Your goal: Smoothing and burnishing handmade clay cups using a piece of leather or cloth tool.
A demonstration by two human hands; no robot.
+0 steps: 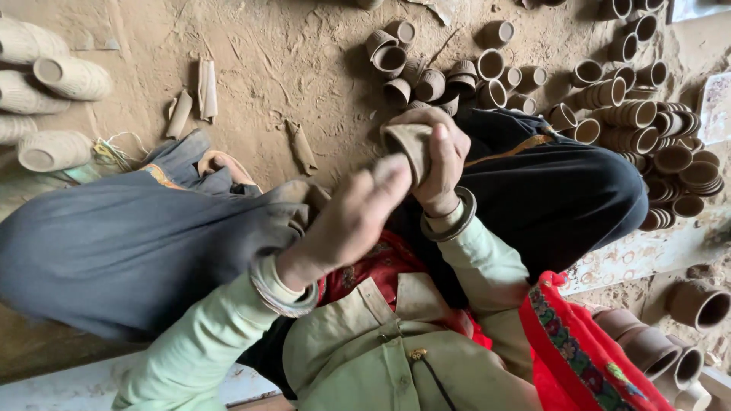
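The right hand grips a raw clay cup above the lap, while the left hand, fingers loosely spread, rubs its rim. This looks like smoothing; next it wants gentle turning. Finished cups lie on the floor's far right.

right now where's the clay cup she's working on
In the head view, the clay cup sits just above centre, held in the right hand, with the left hand touching its rim, just below the heap of cups.

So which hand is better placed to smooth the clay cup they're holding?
Probably the left hand: its fingers rest against the clay cup, free to rub, while the right hand has it in its grip.
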